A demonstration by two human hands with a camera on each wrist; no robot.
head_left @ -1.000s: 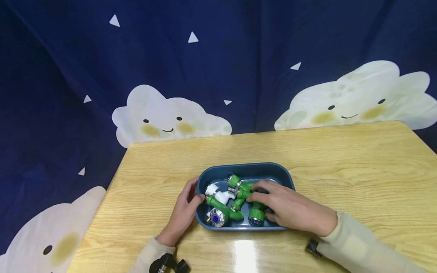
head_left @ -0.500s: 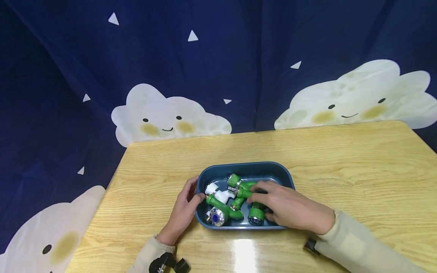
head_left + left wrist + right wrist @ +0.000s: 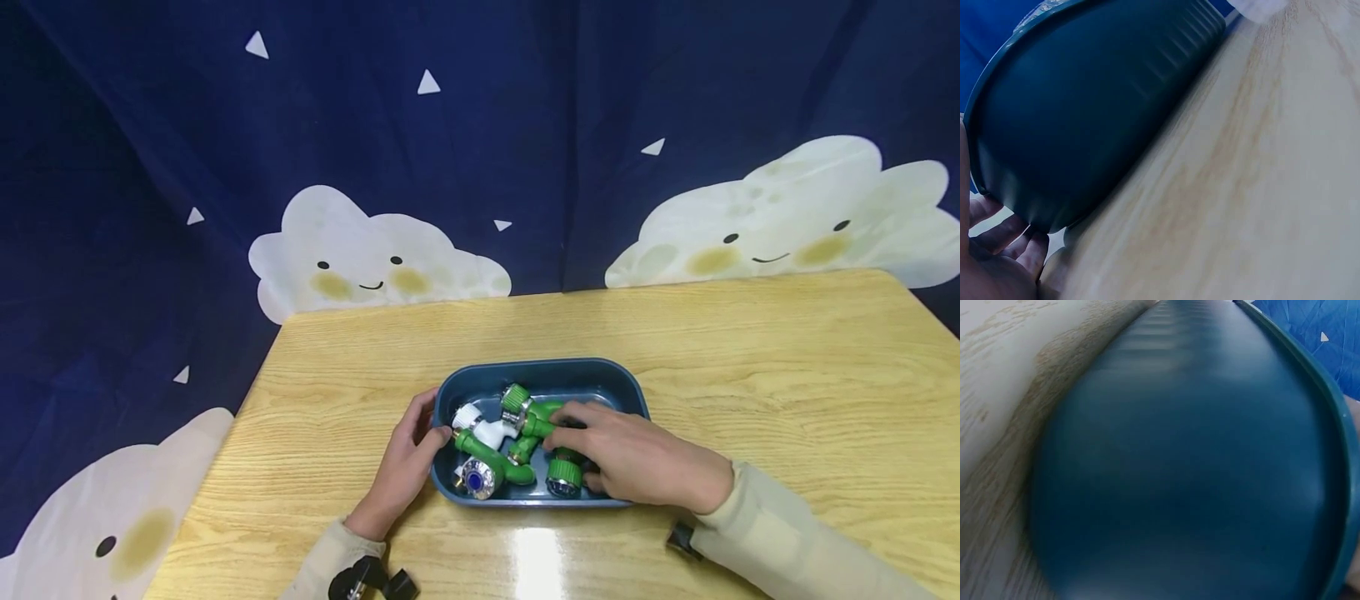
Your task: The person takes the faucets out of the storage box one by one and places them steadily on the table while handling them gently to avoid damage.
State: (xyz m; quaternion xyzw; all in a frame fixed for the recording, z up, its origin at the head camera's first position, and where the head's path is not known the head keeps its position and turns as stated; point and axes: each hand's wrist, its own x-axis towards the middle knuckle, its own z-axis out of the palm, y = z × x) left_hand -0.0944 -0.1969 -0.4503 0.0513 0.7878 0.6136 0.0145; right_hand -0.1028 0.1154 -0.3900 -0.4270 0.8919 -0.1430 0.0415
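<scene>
In the head view a dark blue plastic bin [image 3: 540, 502] holds several green taps and a white tap [image 3: 491, 432]. My left hand [image 3: 408, 458] grips the bin's left end, thumb at the rim and fingers around the outside wall. Nearest that thumb lies a green tap [image 3: 491, 454] with a chrome, blue-centred handle. My right hand [image 3: 637, 454] reaches over the bin's right side, its fingers curved around a green tap with a ribbed knob [image 3: 564, 475]; the hand hides much of it. Another green tap [image 3: 516, 397] lies at the back. Both wrist views mostly show the bin's outer wall.
The bin stands on a wooden table [image 3: 360, 358]. Behind the table hangs a dark blue curtain [image 3: 465, 150] with white clouds and triangles. A black wrist device [image 3: 371, 579] sits at the left cuff, another dark device [image 3: 682, 540] under the right sleeve.
Both hands, the bin and the taps stay nearly in place. The head view shifts only very slightly.
</scene>
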